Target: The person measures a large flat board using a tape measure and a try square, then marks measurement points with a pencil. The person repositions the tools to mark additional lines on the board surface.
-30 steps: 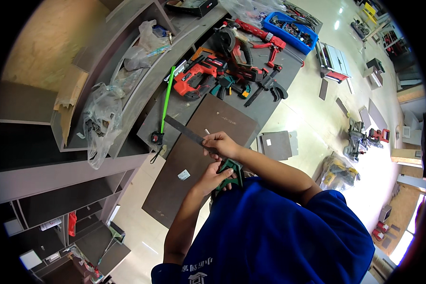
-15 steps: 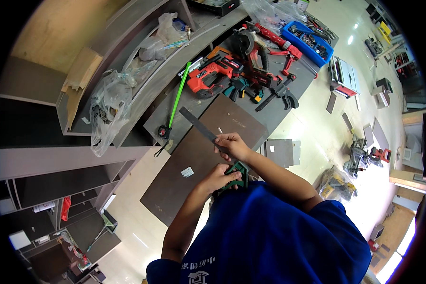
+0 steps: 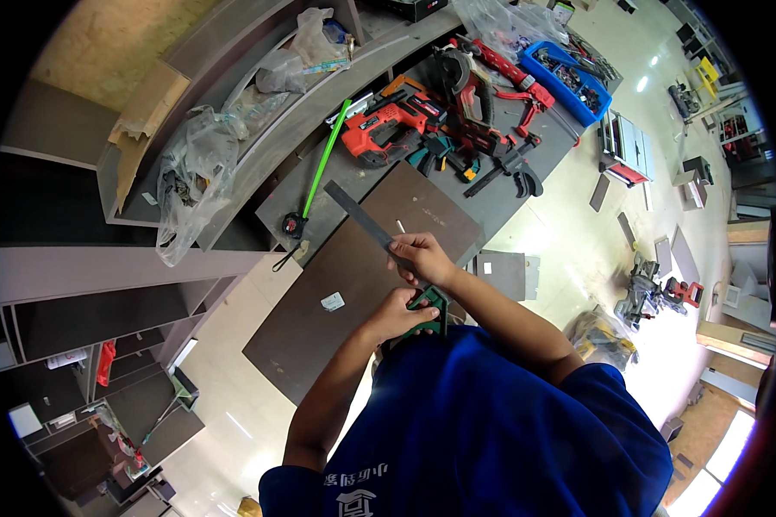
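Two bare hands are at work in the head view, both over the near side of a dark brown board (image 3: 289, 349). The right hand (image 3: 421, 258) pinches a long, flat, dark strip (image 3: 362, 220) between thumb and fingers, a narrow grip, with a slim white stick (image 3: 399, 227) poking up from the same hand. The left hand (image 3: 397, 314) is closed around a green tool (image 3: 431, 308) close to the front of the blue shirt (image 3: 509, 414).

The strip's long axis runs diagonally, from the right hand up and to the left, its far end pointing away from the body and, in the picture, past the board's long edge, which it crosses roughly squarely. Its near end is hidden at the hands, so whether it joins the green tool I cannot tell.

Left of the far end, a tape measure (image 3: 294, 226) rests on the grey bench (image 3: 362, 183), its green tape slanting up to the right. Beyond the board lie a red power tool (image 3: 378, 129), a dark clamp (image 3: 500, 172) and a blue tray (image 3: 553, 89) of small parts.
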Available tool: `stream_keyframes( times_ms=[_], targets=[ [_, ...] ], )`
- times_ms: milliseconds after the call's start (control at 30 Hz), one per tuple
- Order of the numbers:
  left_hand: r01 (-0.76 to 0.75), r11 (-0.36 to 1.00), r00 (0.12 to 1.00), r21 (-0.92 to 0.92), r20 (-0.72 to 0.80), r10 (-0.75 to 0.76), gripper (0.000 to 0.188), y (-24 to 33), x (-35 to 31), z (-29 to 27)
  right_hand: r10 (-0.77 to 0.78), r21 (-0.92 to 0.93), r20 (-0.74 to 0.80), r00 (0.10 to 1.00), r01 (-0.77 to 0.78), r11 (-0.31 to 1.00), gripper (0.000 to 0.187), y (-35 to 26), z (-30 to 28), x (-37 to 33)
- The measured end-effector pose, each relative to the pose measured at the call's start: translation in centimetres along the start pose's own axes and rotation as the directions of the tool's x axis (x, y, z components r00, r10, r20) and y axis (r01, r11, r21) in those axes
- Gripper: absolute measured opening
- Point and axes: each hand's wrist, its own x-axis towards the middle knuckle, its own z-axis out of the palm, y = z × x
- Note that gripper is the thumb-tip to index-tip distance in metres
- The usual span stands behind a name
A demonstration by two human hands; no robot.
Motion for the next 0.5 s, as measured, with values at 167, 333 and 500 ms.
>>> stream_keyframes(
  times_ms=[167, 333, 500],
  targets=[
    [0.060, 0.982, 0.998, -0.177, 0.044, -0.053, 0.017, 0.4, -0.5, 0.0, -0.013, 0.017, -0.021, 1.000, 0.013, 1.000, 0.024, -0.2, 0.4, -0.4],
    [0.055, 0.999, 0.997, 0.001, 0.056, -0.055, 0.016, -1.3, 0.1, -0.6, -0.009, -0.095, -0.043, 0.999, 0.005, 0.995, 0.024, 0.3, 0.6, -0.5],
    [-0.077, 0.996, 0.996, 0.043, 0.056, 0.074, 0.017, -2.6, 0.4, -0.3, -0.013, -0.119, -0.059, 0.998, 0.006, 0.993, 0.026, 0.9, 0.7, -0.9]
  ],
)
